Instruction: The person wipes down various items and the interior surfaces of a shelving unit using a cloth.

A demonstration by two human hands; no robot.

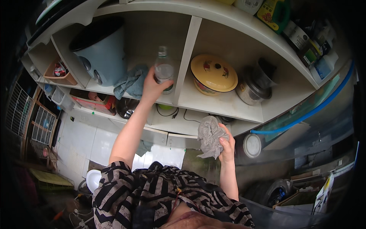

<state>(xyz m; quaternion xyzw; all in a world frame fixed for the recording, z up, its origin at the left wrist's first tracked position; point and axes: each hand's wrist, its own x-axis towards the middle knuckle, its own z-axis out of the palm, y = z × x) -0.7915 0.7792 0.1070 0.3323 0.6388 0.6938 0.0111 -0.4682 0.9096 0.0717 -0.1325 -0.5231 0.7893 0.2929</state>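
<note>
My left hand (154,86) is closed around a clear bottle (164,70) with a silvery cap, upright in the left shelf compartment. A crumpled grey cloth (211,136) is gripped in my right hand (227,144), in front of the lower shelf. Beside the bottle, a blue-grey cloth (133,81) hangs partly over the shelf edge, next to a light-blue bin (104,60). Across the upright divider (187,60) stands a yellow enamel pot with a lid (214,73). To its right is a metal pot (251,88) with a dark-tinted container on top.
A brown basket (61,75) sits in the far-left compartment. Several bottles (308,54) line the top at right, above a blue hose (314,111). On the lower shelf are a red box (97,104), a metal bowl (125,108) and a black cable (165,115).
</note>
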